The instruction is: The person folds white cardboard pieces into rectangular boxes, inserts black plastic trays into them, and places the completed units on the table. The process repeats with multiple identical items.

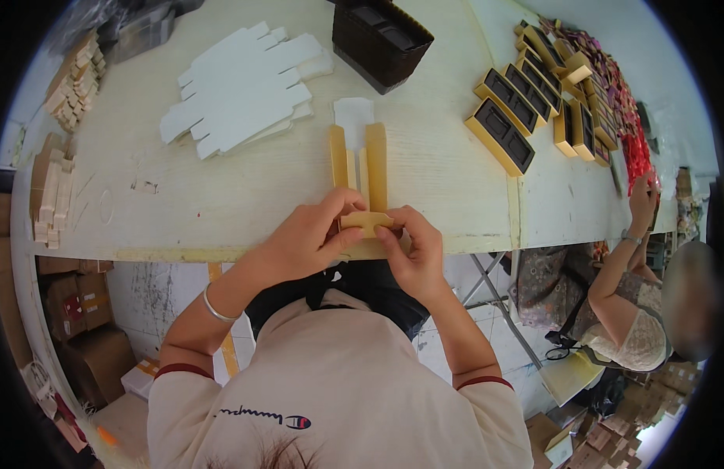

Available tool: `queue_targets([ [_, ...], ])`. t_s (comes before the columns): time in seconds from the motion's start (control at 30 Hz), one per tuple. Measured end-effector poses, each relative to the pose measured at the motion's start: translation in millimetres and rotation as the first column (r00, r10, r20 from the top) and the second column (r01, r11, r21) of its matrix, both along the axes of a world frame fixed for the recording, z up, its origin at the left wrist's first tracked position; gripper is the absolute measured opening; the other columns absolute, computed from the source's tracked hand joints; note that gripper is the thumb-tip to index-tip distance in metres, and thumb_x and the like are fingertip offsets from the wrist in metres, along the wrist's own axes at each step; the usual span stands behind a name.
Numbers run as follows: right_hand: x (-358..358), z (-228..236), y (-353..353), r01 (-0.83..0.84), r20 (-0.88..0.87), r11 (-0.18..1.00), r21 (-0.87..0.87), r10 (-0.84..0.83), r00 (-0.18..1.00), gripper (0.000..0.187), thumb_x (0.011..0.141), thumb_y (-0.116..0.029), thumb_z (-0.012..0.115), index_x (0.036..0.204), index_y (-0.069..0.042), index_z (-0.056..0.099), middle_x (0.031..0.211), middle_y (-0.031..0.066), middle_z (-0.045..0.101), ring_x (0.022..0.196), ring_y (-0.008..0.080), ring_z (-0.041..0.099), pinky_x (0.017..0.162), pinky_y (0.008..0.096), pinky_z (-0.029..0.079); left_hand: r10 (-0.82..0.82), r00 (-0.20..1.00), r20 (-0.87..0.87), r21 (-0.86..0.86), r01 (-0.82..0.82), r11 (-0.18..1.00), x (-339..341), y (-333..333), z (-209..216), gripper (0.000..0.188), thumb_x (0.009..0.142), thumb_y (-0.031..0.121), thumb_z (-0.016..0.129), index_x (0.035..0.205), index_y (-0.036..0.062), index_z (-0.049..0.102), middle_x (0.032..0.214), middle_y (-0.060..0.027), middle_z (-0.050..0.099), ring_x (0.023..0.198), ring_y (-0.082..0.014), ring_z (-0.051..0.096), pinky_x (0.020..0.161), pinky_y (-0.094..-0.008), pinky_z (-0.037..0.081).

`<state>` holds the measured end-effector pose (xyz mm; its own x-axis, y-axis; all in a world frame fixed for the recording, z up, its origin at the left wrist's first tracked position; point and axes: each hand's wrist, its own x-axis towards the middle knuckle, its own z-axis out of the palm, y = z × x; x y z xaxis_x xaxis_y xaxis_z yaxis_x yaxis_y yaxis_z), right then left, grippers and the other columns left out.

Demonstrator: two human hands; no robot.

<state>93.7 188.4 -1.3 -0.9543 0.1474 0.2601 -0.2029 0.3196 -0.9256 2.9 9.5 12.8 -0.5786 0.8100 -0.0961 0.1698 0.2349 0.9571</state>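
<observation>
A partly folded gold cardboard box [376,160], white on the inside, lies lengthwise before me at the table's front edge. Its side walls stand up, and a white flap sticks out at the far end. At the near end, my left hand [319,230] pinches the end flap [366,223] between thumb and fingers. From the other side my right hand [413,246] grips the same flap, thumb toward me. A pile of flat white box blanks [241,86] lies beyond my left hand. Straight ahead stands a dark container [383,43] with black inserts in it.
Gold boxes with black inserts [499,134] stand in rows at the right, with red strips [637,152] beyond them. Stacked folded card pieces [53,191] line the left edge. Another person's hand [643,199] works at the far right. Cartons [77,301] sit below the table.
</observation>
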Motion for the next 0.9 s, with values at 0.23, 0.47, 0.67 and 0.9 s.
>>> queue_targets([
  [0.23, 1, 2, -5, 0.059, -0.105, 0.964, 0.260, -0.032, 0.994, 0.023, 0.081, 0.006, 0.065, 0.103, 0.000, 0.059, 0.097, 0.0097, 0.058, 0.071, 0.0189, 0.056, 0.062, 0.0289, 0.049, 0.114, 0.971, -0.208, 0.140, -0.086, 0.986, 6, 7, -5, 0.029, 0.092, 0.004, 0.053, 0.119, 0.0049, 0.040, 0.116, -0.0127, 0.053, 0.067, -0.0202, 0.055, 0.063, -0.0298, 0.046],
  [0.47, -5, -7, 2, 0.075, -0.278, 0.702, 0.708, 0.181, 0.943, 0.029, 0.070, -0.004, 0.064, 0.099, -0.001, 0.061, 0.093, 0.0079, 0.054, 0.073, 0.0206, 0.052, 0.063, 0.0319, 0.044, 0.153, 0.890, -0.428, 0.014, -0.163, 0.987, 16, 9, 2, 0.009, 0.089, 0.002, 0.056, 0.097, 0.0018, 0.055, 0.111, -0.0129, 0.053, 0.077, -0.0328, 0.061, 0.064, -0.0395, 0.050],
  [0.67, -8, 6, -2, -0.097, -0.024, 0.666, 0.740, 0.170, 0.985, 0.018, 0.068, 0.000, 0.062, 0.085, -0.003, 0.057, 0.079, 0.0077, 0.048, 0.074, 0.0245, 0.053, 0.065, 0.0355, 0.043, 0.038, 0.804, -0.593, -0.087, -0.111, 0.990, 17, 4, -4, 0.009, 0.078, -0.002, 0.061, 0.086, 0.0016, 0.057, 0.083, -0.0094, 0.055, 0.072, -0.0304, 0.060, 0.060, -0.0377, 0.049],
  [0.9, -13, 18, 15, -0.244, 0.026, 0.712, 0.659, 0.302, 0.953, 0.017, 0.071, 0.001, 0.066, 0.087, -0.004, 0.060, 0.086, 0.0061, 0.056, 0.074, 0.0268, 0.057, 0.064, 0.0364, 0.047, -0.196, 0.769, -0.609, -0.257, 0.042, 0.966, -3, 2, 17, 0.006, 0.080, 0.004, 0.062, 0.086, 0.0023, 0.061, 0.084, -0.0085, 0.058, 0.073, -0.0292, 0.057, 0.063, -0.0365, 0.048],
])
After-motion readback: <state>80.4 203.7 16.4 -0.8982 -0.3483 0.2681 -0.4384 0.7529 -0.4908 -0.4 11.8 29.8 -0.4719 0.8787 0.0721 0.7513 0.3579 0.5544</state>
